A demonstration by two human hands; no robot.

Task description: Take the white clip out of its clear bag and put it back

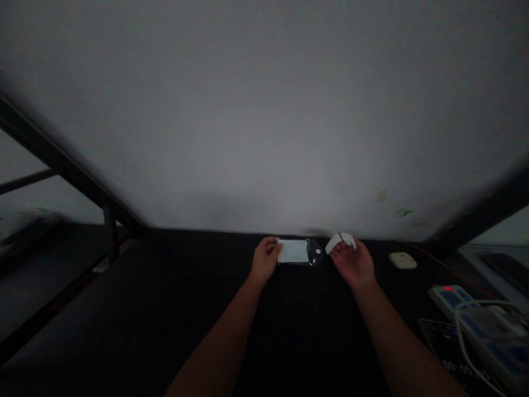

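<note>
My left hand (265,261) pinches the left end of a flat white rectangular item in a clear plastic sleeve (294,251). The sleeve's rounded clear end, with a small white dot, points right. To the right of it, my right hand (353,266) is turned partly palm up, its fingers curled behind and under a bent white strip (340,238) with a dark line across it. The strip and the sleeve are apart. Both hands are above the black table (198,309), near its far edge by the wall.
A small white case (402,261) lies right of my right hand. Farther right are a power strip (454,298) with a red light, white cables, and a device showing digits (467,369). Dark metal bars stand at both sides, and a pale wall (248,138) rises behind.
</note>
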